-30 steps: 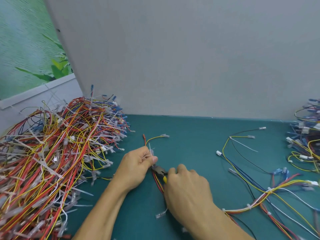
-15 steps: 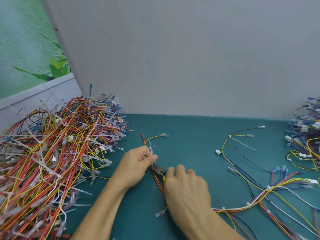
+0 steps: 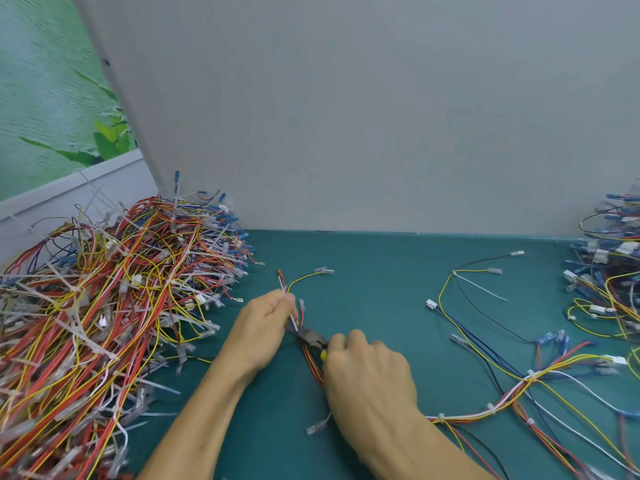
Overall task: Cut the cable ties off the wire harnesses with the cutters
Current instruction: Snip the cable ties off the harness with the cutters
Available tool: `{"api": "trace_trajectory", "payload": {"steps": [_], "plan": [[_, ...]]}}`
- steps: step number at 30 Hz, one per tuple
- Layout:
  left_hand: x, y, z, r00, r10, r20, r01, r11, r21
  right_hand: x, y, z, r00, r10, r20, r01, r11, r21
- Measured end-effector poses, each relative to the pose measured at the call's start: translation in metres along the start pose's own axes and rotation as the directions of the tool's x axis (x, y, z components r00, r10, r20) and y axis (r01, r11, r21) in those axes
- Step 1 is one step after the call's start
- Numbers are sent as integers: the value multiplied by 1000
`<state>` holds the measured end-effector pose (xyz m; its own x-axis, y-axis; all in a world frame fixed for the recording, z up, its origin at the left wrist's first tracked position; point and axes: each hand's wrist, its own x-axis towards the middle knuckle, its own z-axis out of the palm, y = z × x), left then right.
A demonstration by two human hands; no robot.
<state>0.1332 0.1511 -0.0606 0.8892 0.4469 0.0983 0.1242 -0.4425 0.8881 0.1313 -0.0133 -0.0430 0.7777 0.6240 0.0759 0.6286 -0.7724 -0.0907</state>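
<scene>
Cable tie (image 3: 294, 320) sits right at the cutters' (image 3: 311, 337) nose, tail running up and away into the left hand's (image 3: 266, 327) pinch, right hand (image 3: 370, 379) wrapped round the handles just behind.

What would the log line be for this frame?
step: cutting tie | left hand: holds harness at tie | right hand: grips cutters, tip at tie | pile: beside left arm
</scene>
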Motion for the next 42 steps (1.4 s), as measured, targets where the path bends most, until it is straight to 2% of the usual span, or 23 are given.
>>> {"api": "trace_trajectory", "payload": {"steps": [3,7,9,10,14,17,20,23,28,31,35,38,40,42], "plan": [[0,3,-1,996,-43,-79,37,997,-73,-6,5,-7,998,12,-54,-14,999,-35],[-1,9,1,992,-114,-62,87,938,-335,-24,26,-28,986,38,-164,-48,997,-56],[-3,14,3,993,-106,-47,80,919,-386,-37,43,-34,995,29,-92,-35,998,-55],[-4,17,4,995,-95,-35,73,913,-402,-41,52,-37,992,33,-123,-38,999,-39],[-8,29,5,992,-119,48,126,851,-510,-54,96,-45,965,172,-199,-186,981,-57],[-12,35,4,980,-156,124,200,768,-608,-49,131,-48,909,341,-238,-350,937,3],[-16,37,2,971,-163,174,238,702,-671,-31,158,-40,874,459,-160,-446,888,111],[-17,38,-2,964,-161,211,263,680,-684,0,174,-32,860,504,-81,-492,861,129],[-17,43,-1,967,-150,205,250,707,-662,51,169,-28,840,542,-22,-519,814,262],[-19,45,2,962,-163,217,268,694,-668,69,163,-21,835,550,9,-534,808,248],[-20,45,3,967,-160,199,252,718,-649,68,159,-17,854,519,-6,-505,834,223],[-19,46,3,970,-151,189,238,732,-639,55,156,-20,900,428,-84,-410,896,171],[-19,46,2,976,-144,165,217,738,-638,41,151,-24,931,283,-230,-271,959,82],[-18,47,1,984,-128,125,178,753,-633,22,143,-28,908,55,-416,-94,993,-74]]}}
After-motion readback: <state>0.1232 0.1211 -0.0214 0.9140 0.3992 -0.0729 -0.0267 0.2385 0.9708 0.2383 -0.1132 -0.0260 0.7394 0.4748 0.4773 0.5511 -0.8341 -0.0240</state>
